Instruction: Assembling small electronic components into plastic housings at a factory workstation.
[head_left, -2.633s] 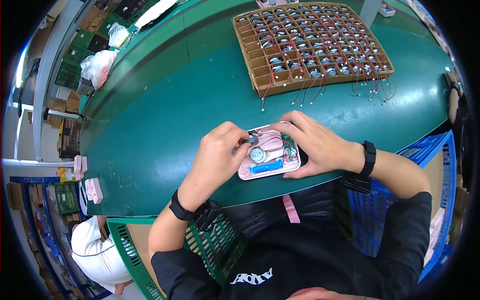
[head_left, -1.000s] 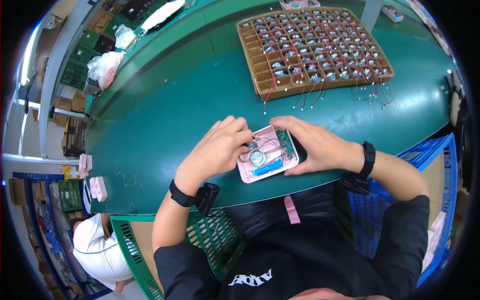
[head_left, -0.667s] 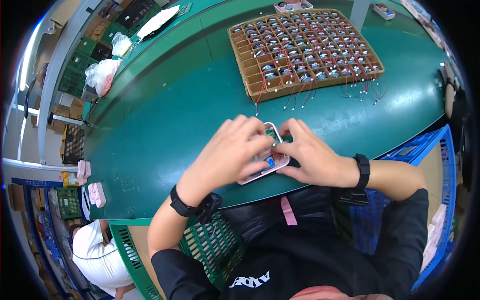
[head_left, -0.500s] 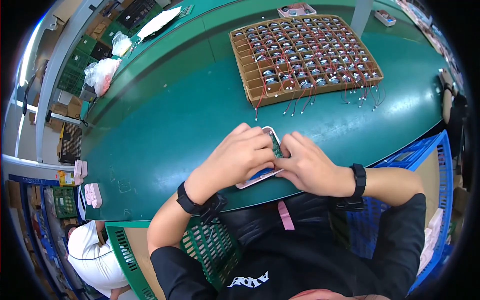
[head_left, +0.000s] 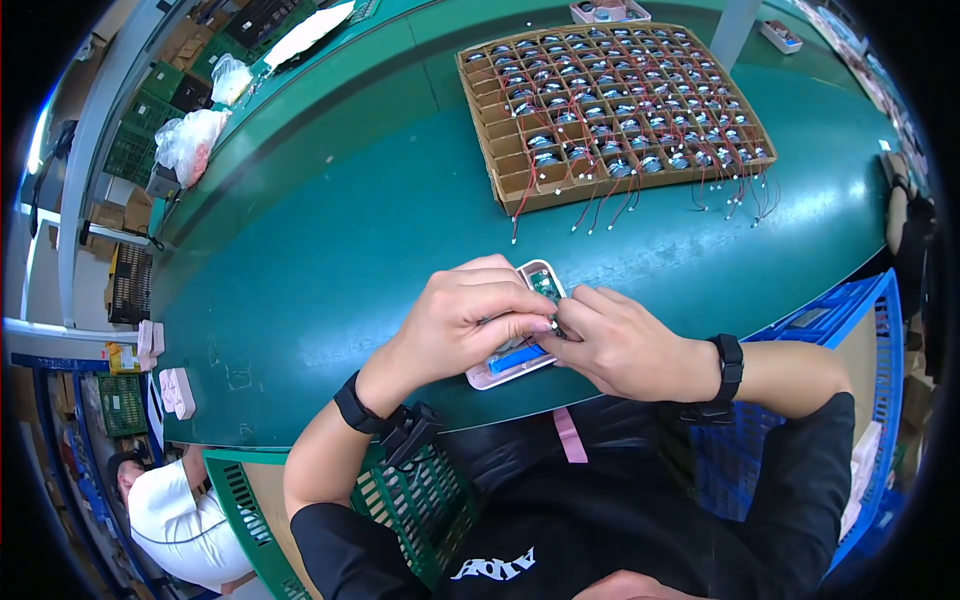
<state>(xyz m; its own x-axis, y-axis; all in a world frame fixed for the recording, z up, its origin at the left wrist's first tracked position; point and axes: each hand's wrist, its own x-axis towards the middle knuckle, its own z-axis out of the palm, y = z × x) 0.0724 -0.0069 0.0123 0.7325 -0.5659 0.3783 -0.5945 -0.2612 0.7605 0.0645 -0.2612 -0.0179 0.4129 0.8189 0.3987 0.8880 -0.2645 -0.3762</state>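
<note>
A pale pink plastic housing lies on the green bench in front of me. Inside it are a green circuit board at the far end and a blue battery at the near end. My left hand reaches over the housing from the left, thumb and forefinger pinched together. From the right, my right hand meets it with curled, pinching fingers. A tiny white piece shows between the two sets of fingertips; most of what they grip is hidden.
A divided cardboard tray of small round speakers stands beyond my hands, red and black wires hanging over its near edge. Pink housings sit at the bench's left end. Below are a green crate and a blue crate. Another person bends at lower left.
My left hand has shifted left and its fingers have lifted, uncovering more of the blue battery. My right hand stays pinched by the housing. The view has shifted slightly.
</note>
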